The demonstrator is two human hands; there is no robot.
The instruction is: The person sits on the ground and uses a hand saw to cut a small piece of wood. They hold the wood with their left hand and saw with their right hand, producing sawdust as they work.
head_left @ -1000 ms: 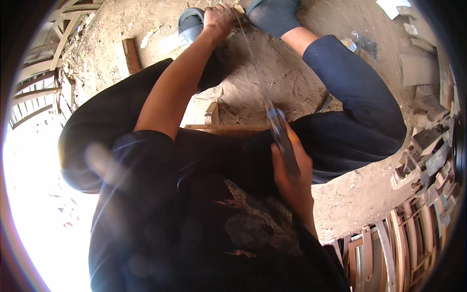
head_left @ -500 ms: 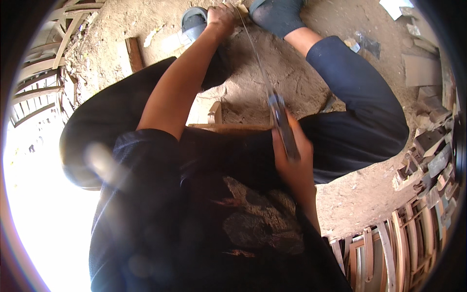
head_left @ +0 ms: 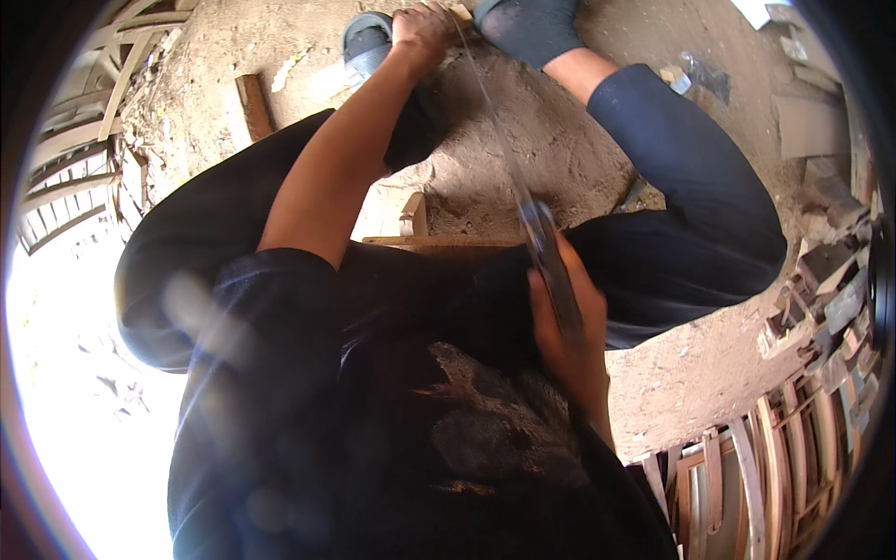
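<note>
A handsaw (head_left: 556,273) is gripped by its dark handle in my right hand (head_left: 577,334), whose fingers wrap around it beside my right thigh. Its thin blade stretches away from me, and the far end meets a small light piece of wood (head_left: 461,12) between my feet. At the top of the view my left hand (head_left: 422,35) presses down beside that wood, fingers closed. What lies under those fingers is mostly hidden, and the wood runs close to the picture's edge.
Near my lap lies a wooden board (head_left: 448,242) with a small block (head_left: 413,215) by it. A wood offcut (head_left: 253,105) rests on the dirt floor, left. Curved wooden pieces (head_left: 747,471) are stacked at lower right, with scrap wood (head_left: 831,280) above them. A plastic bag (head_left: 707,78) lies beyond my right knee.
My right hand has drawn the saw back toward my body, so its handle sits lower. The left hand stays almost in place beside the wood.
</note>
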